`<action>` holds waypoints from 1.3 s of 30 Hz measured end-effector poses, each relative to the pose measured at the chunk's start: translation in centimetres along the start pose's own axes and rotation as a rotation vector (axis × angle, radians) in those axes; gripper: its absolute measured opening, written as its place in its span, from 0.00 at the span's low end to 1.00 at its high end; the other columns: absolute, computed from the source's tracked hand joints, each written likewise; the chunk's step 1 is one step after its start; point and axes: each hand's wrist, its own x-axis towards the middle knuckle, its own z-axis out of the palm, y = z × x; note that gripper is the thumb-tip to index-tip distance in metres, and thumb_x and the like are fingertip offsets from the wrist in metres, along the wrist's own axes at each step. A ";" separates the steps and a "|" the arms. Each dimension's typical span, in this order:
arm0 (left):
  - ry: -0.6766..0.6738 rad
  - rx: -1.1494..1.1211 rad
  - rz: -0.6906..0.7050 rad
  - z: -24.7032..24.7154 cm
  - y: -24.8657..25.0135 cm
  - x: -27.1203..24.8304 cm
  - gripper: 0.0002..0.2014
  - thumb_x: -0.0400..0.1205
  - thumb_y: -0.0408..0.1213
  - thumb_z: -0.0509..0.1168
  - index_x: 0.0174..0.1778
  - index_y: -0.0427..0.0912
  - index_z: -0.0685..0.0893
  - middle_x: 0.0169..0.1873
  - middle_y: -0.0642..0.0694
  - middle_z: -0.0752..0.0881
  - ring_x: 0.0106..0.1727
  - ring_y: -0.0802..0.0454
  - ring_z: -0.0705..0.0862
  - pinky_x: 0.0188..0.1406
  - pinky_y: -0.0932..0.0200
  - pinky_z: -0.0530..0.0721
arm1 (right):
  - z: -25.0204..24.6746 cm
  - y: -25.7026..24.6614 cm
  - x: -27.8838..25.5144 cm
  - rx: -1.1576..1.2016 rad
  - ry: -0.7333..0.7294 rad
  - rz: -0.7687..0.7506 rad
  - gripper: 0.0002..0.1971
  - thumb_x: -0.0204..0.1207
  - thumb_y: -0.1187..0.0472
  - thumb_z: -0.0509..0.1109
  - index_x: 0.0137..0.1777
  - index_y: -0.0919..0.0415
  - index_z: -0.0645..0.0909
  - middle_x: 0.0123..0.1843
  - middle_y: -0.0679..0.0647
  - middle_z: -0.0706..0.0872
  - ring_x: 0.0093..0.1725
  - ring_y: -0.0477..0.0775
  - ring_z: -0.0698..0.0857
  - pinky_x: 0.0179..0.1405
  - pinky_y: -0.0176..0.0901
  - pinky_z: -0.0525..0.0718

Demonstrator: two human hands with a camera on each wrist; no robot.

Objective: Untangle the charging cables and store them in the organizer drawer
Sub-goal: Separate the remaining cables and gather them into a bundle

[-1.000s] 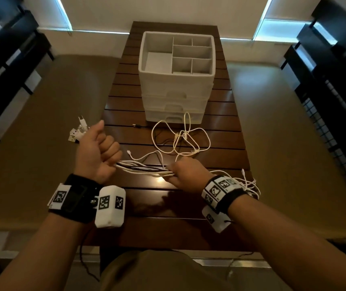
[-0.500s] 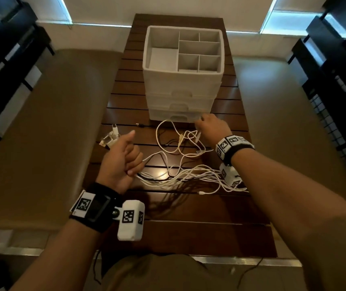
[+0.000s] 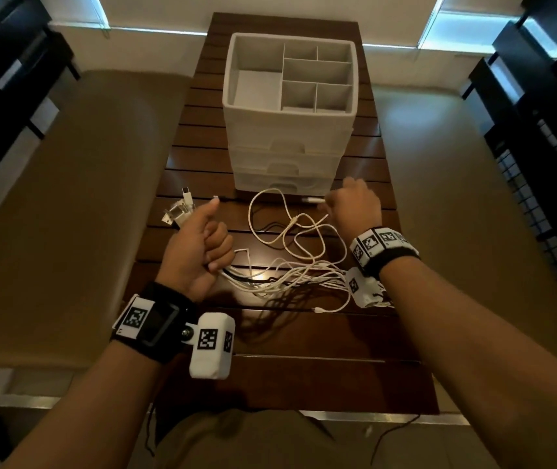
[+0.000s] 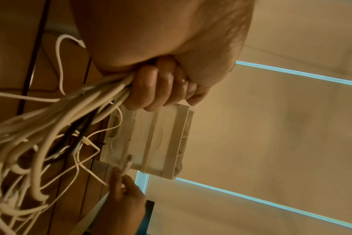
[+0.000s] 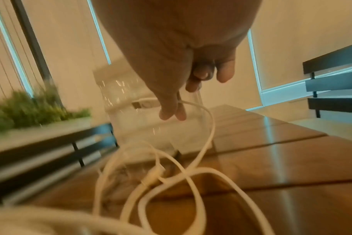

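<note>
A tangle of white and black charging cables [image 3: 290, 275] lies on the slatted wooden table [image 3: 304, 377]. My left hand [image 3: 199, 252] grips a bundle of these cables [image 4: 103, 95] in a fist, their plugs [image 3: 179, 211] sticking out past the thumb. My right hand [image 3: 354, 204] is up by the organizer's bottom drawer and pinches one white cable [image 5: 203, 120] near its plug [image 3: 312, 200] between thumb and forefinger. The white organizer [image 3: 290, 126] stands at the table's far end, three drawers closed, its divided top tray empty.
Tan cushioned benches [image 3: 67, 198] flank the table on both sides. Dark slatted chairs [image 3: 540, 113] stand at the far left and right. A green plant [image 5: 30, 108] shows beyond the table in the right wrist view.
My right hand let go of the bundle near my left hand, reached forward to the organizer's front and took hold of one cable end. The left hand kept its grip and drifted right.
</note>
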 end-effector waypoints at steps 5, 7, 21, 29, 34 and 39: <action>0.043 0.093 0.083 3.1 -0.8 1.0 0.26 0.91 0.46 0.64 0.26 0.48 0.66 0.17 0.52 0.60 0.15 0.58 0.57 0.14 0.64 0.55 | -4.9 -1.2 -2.0 0.542 0.253 0.073 0.12 0.82 0.44 0.74 0.50 0.50 0.93 0.48 0.50 0.79 0.47 0.50 0.78 0.38 0.47 0.77; 0.054 0.128 0.144 4.7 -1.3 1.2 0.22 0.88 0.41 0.69 0.29 0.51 0.69 0.20 0.54 0.63 0.18 0.58 0.59 0.15 0.64 0.58 | -6.6 -2.8 -3.3 0.786 0.194 0.042 0.09 0.83 0.47 0.74 0.42 0.46 0.90 0.36 0.45 0.83 0.35 0.45 0.79 0.35 0.49 0.80; -0.102 0.367 0.334 7.4 -2.7 0.8 0.10 0.80 0.32 0.77 0.51 0.31 0.85 0.31 0.47 0.87 0.33 0.54 0.89 0.31 0.61 0.85 | -7.8 -6.2 -8.3 0.968 0.002 -0.106 0.16 0.87 0.69 0.65 0.70 0.55 0.83 0.41 0.40 0.86 0.35 0.35 0.87 0.33 0.27 0.80; -0.102 0.389 0.355 7.7 -2.7 0.3 0.23 0.80 0.44 0.76 0.51 0.23 0.85 0.40 0.34 0.89 0.42 0.44 0.91 0.41 0.52 0.89 | -8.1 -7.2 -9.3 1.097 0.126 -0.069 0.18 0.88 0.69 0.65 0.70 0.52 0.86 0.43 0.46 0.90 0.31 0.48 0.89 0.32 0.33 0.85; -0.019 0.453 0.318 7.0 -2.2 0.8 0.15 0.87 0.43 0.71 0.34 0.46 0.85 0.29 0.49 0.85 0.33 0.53 0.85 0.38 0.54 0.85 | -7.6 -6.9 -9.5 0.989 0.079 -0.110 0.02 0.82 0.62 0.76 0.51 0.55 0.86 0.54 0.47 0.84 0.47 0.44 0.87 0.45 0.38 0.88; -0.004 0.463 0.275 6.8 -2.2 0.7 0.14 0.91 0.42 0.66 0.46 0.37 0.89 0.32 0.44 0.88 0.32 0.53 0.85 0.33 0.59 0.81 | -10.9 -6.6 -8.4 1.022 0.159 -0.072 0.14 0.89 0.51 0.67 0.71 0.52 0.81 0.67 0.48 0.82 0.60 0.35 0.83 0.56 0.25 0.82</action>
